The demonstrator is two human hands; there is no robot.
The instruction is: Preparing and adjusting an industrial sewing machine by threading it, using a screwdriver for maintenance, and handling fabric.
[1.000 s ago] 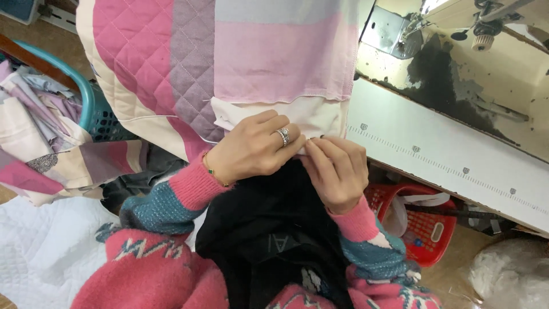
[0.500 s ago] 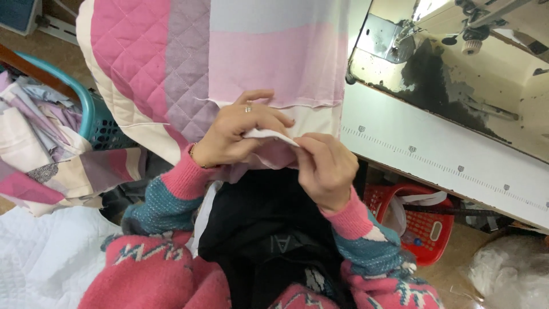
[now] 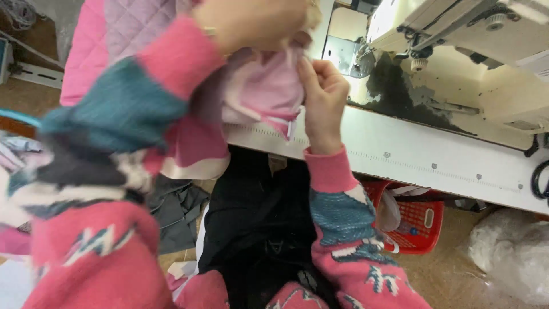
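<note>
A pink quilted garment (image 3: 269,86) with a cream edge is bunched up at the front lip of a white sewing table (image 3: 434,160). The right hand (image 3: 323,97) pinches its lower edge, fingers closed on the fabric. The left hand (image 3: 251,20) grips the cloth from above, blurred and partly cut off. It looks like the fabric is being gathered and turned; the next move calls for a firm two-handed hold. The sewing machine (image 3: 457,34) sits behind. A red basket (image 3: 420,226) lies beneath.

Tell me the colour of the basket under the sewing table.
Red, a perforated plastic basket, seen in the head view, the only one.
</note>
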